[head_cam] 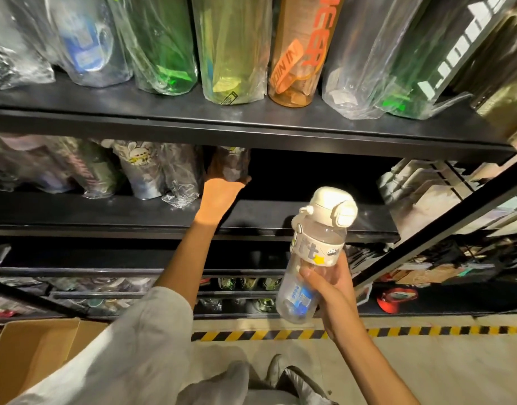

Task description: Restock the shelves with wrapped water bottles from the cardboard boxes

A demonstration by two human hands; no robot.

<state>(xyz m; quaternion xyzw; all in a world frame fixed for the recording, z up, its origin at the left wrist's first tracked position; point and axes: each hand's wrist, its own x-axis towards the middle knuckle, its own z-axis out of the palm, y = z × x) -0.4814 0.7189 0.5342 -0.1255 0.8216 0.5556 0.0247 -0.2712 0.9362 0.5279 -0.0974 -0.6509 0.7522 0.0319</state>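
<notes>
Black metal shelving, dim aisle. Right hand fingers wrapped round clear bottle mid-body, cream lid above fingers. Left hand fingers on wrapped bottle at shelf; curl unclear. Judged light, rigid, slick; hold mid-body.

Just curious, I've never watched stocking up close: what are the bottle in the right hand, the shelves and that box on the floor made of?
Bottle: clear body, apparently plastic, since the blue insert shows through; cream lid, glossy under the light.
Shelves: black, thin-edged boards with a dull sheen, likely painted metal.
Box: plain brown matt cardboard, flap open.
</notes>
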